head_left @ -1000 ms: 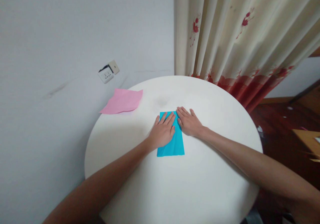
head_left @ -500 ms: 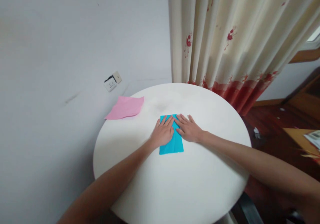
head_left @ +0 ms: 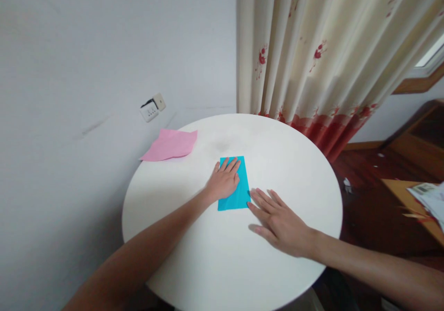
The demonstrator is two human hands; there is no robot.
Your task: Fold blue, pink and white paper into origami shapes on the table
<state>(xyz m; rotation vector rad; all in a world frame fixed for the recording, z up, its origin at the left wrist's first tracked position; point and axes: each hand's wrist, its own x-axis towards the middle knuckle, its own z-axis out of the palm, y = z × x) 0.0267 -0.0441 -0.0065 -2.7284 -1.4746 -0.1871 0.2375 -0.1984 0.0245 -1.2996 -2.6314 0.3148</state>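
A folded sheet of blue paper (head_left: 243,181) lies flat on the round white table (head_left: 208,251). My left hand (head_left: 224,180) rests open on its left and upper part, fingers spread, covering much of it. Faint crease lines show near the paper's lower edge. My right hand (head_left: 282,223) is open, with its fingers stretched toward the paper's lower right corner. Its index fingertip is at that corner; whether it touches the paper I cannot tell. The right thumb casts a shadow on the tabletop.
Pink paper (head_left: 170,145) lies at the table's far left edge, by the wall with a socket (head_left: 149,111). A patterned curtain (head_left: 298,61) hangs behind the table. To the right, a wooden surface (head_left: 411,195) carries papers (head_left: 428,200).
My right hand has come off the upper right part of the blue paper and moved down and right to its lower corner. My left hand stays on the paper. The view has shifted slightly.
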